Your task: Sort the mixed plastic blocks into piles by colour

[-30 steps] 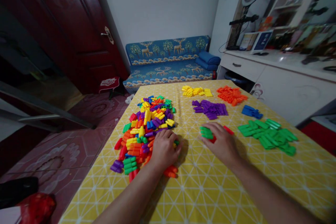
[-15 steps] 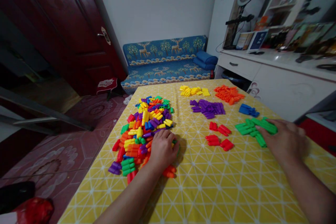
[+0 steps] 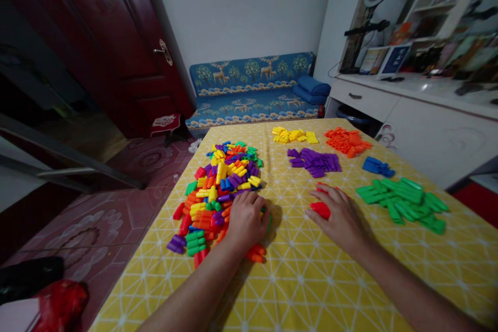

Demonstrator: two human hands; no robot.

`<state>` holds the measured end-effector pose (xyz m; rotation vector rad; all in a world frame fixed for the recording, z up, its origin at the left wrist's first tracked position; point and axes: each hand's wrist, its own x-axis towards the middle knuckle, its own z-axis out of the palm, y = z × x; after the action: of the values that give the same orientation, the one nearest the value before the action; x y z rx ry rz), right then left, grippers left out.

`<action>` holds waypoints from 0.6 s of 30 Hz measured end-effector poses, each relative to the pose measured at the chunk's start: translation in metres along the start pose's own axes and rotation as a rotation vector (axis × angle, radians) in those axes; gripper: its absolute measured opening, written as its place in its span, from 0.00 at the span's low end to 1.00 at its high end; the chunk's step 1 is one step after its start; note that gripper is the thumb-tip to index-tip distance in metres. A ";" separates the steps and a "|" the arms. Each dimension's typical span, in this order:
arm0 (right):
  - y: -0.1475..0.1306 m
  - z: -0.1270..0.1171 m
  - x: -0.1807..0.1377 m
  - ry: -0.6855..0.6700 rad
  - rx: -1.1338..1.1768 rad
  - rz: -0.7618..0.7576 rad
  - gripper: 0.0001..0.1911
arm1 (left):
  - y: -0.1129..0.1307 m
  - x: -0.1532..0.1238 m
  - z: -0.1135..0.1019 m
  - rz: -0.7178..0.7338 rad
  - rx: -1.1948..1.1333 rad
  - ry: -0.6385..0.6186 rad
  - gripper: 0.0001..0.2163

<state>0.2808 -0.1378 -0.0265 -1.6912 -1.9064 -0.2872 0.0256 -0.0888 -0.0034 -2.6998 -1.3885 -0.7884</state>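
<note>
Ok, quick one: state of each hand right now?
Left hand: curled at the mixed pile, green piece partly showing; grip cannot be told.
Right hand: open, spread over red pieces.

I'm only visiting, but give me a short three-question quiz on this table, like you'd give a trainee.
1. True or false: the left hand is at the mixed-colour pile.
2. Which pieces show by the fingers of the right hand? A) blue; B) red; C) yellow.
3. Fill in: between the orange pile and the green pile lies the ____ pile.

Key:
1. True.
2. B, the red pieces.
3. Blue pile.
</note>
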 end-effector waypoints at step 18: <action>0.023 0.008 0.006 -0.118 -0.159 0.061 0.21 | 0.000 -0.001 -0.001 0.010 -0.012 0.010 0.04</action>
<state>0.3003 -0.1251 -0.0346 -1.9053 -1.9572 -0.3291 0.0247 -0.0893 -0.0029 -2.7052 -1.3720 -0.8114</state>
